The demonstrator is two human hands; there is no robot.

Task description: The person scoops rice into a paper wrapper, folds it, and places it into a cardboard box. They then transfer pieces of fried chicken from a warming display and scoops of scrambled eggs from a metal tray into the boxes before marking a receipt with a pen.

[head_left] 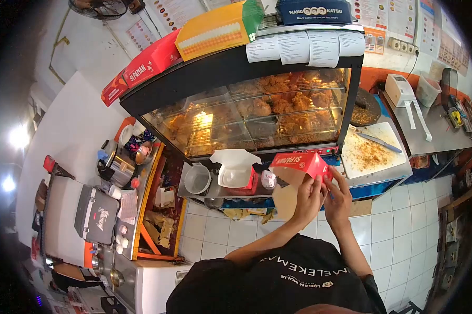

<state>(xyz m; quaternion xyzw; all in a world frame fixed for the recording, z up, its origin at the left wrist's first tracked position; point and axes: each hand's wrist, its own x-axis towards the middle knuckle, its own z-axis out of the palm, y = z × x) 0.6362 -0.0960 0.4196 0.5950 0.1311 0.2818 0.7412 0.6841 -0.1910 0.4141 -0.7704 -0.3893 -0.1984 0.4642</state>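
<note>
Red box (300, 163) held above the near edge of the bench (228, 192). Left hand (309, 198) and right hand (338, 201), fingers partly curled, grip its three-o'clock end, presumably to steady the folded corner. Open box (235, 177) at nine o'clock, upright, presumably for easy filling.
</note>
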